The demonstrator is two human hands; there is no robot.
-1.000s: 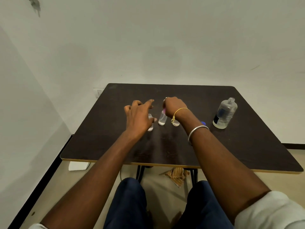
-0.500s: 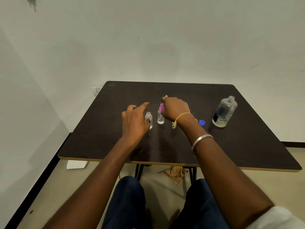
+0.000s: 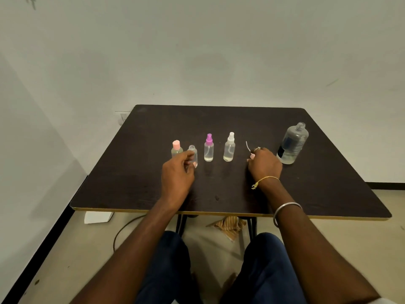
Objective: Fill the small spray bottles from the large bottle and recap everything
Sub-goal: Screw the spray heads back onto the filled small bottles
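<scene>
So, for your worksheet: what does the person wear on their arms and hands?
The right hand has a thin yellow thread tied at its wrist, with a plain silver bangle further up the forearm. The left hand and wrist show no jewellery. Both forearms are bare.

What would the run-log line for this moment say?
left hand grips open small bottle | right hand pinches spray top | large bottle uncapped | capped: pink-cap bottle, purple-spray bottle, white-spray bottle

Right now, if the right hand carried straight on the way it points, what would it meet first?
Probably nothing: the right hand, pinching a spray top, points across bare table between the white-topped bottle and the large bottle. Depth is unclear.
</scene>
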